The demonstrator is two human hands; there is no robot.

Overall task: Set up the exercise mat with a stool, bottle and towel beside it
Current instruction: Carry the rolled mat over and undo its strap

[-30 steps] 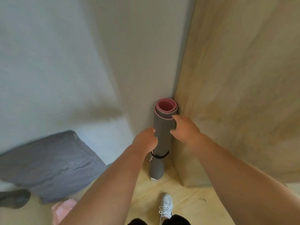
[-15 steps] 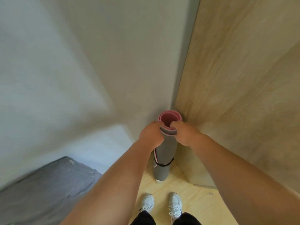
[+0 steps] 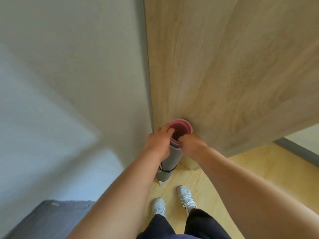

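Mat (image 3: 172, 157) upright, fingers (image 3: 170, 131) of both hands gripping its top rim

rolled mat (image 3: 172, 159) wedged between wall (image 3: 96, 69) and wooden panel (image 3: 224, 75), floor (image 3: 215, 173) open nearside

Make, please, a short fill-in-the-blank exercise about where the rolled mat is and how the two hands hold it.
1. The rolled mat stands ____ in the corner, against the wooden panel.
2. The left hand and the right hand both grip the mat at its ____ end.
3. A ____ strap goes around the lower part of the mat.
4. The inner side of the roll is ____, the outer side grey.

Missing words: upright; top; black; pink
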